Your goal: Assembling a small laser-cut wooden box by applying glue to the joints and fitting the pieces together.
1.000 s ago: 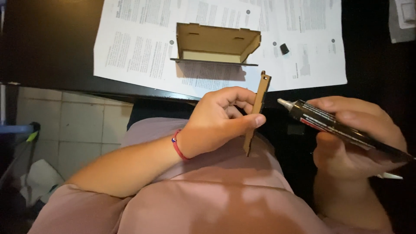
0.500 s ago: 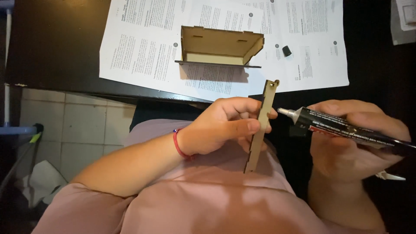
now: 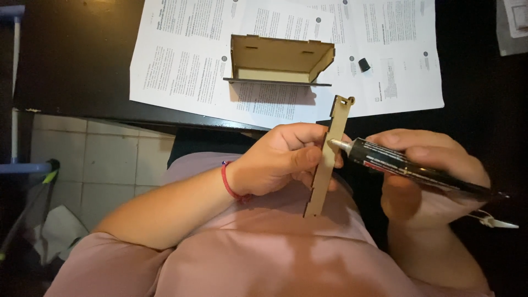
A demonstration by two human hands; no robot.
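- Wooden strip [image 3: 328, 155], notched and nearly upright, sits pinched between thumb and fingers of the left hand [image 3: 280, 160] above the person's lap.
- Right hand [image 3: 434, 176] wraps a black glue tube [image 3: 412, 169], its nozzle touching the strip's edge.
- Half-built wooden box [image 3: 278, 59] and small black cap [image 3: 364, 64] lie on printed sheets [image 3: 181, 60] on the dark table [image 3: 77, 55].
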